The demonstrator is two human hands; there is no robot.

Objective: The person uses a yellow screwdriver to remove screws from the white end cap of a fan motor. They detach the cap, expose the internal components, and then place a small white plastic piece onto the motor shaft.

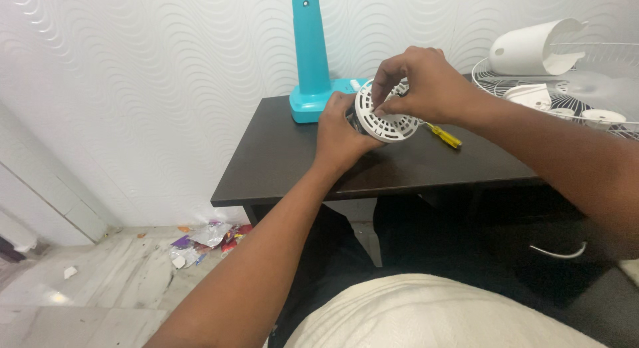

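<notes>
My left hand point(341, 136) grips a round white vented plastic fan motor cover point(387, 122) from its left side, holding it just above the dark table point(279, 155). My right hand point(426, 85) comes down over the cover's top, its fingers pinching the cover's upper rim. Both hands hold the same part. What sits behind the cover is hidden by my hands.
A turquoise fan stand point(311, 62) rises at the table's back edge by the wall. A yellow-handled screwdriver point(444, 136) lies right of my hands. White fan grille point(566, 88) and motor housing point(532, 48) rest at right. Torn wrappers point(203, 241) litter the floor at left.
</notes>
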